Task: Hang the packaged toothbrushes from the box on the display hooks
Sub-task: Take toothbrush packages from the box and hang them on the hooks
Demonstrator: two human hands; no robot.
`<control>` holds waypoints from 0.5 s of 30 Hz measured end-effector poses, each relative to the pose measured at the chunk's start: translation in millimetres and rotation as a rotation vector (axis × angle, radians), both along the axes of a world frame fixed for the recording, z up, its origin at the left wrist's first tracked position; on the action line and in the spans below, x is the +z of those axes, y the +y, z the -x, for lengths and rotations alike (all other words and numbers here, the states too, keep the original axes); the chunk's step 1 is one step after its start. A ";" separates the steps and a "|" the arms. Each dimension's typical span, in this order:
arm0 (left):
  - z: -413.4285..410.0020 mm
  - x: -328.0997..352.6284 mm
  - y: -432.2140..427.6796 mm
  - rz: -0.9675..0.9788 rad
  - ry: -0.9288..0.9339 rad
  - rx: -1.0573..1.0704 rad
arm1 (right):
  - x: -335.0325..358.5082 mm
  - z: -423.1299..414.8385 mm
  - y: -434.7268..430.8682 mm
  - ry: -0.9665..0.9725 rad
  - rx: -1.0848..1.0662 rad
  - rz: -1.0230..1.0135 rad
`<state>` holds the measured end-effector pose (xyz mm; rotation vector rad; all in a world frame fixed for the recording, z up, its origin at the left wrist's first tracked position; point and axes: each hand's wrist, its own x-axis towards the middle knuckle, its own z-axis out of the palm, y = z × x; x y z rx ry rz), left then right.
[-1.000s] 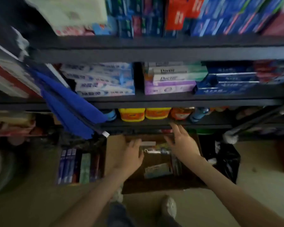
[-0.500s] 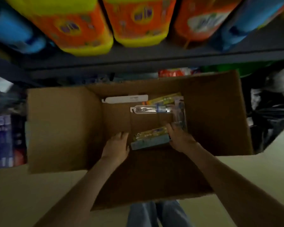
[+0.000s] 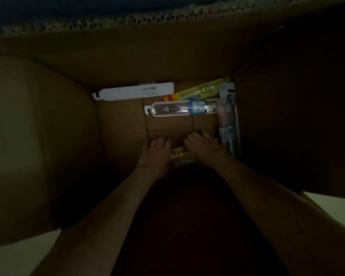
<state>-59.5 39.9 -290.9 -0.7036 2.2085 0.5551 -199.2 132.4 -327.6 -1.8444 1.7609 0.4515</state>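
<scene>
Box floor [image 3: 167, 124] bare beyond both hands [image 3: 155, 154].

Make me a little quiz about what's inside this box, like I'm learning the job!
1. True or false: both hands are down inside the cardboard box.
2. Which pack lies nearest the far wall? A) the white pack B) the clear tube pack C) the yellow pack between the hands
3. Fill in: the tall pack leans against the box's ____ wall.

Key: 1 true; 2 A; 3 right.
</scene>
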 end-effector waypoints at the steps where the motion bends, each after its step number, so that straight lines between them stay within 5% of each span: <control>1: 0.9 4.2 0.0 0.011 0.004 -0.003 | 6.1 1.8 -2.1 -0.006 -0.029 -0.047; 5: 4.3 37.9 -7.3 0.028 0.043 0.055 | 50.0 17.5 -16.4 0.027 -0.081 -0.119; 8: 11.2 86.1 -14.6 -0.010 0.062 0.122 | 110.8 27.9 -30.5 0.128 0.057 0.025; 15: 32.5 281.1 -31.5 -0.191 0.121 0.231 | 317.1 38.0 -37.8 0.200 0.181 0.264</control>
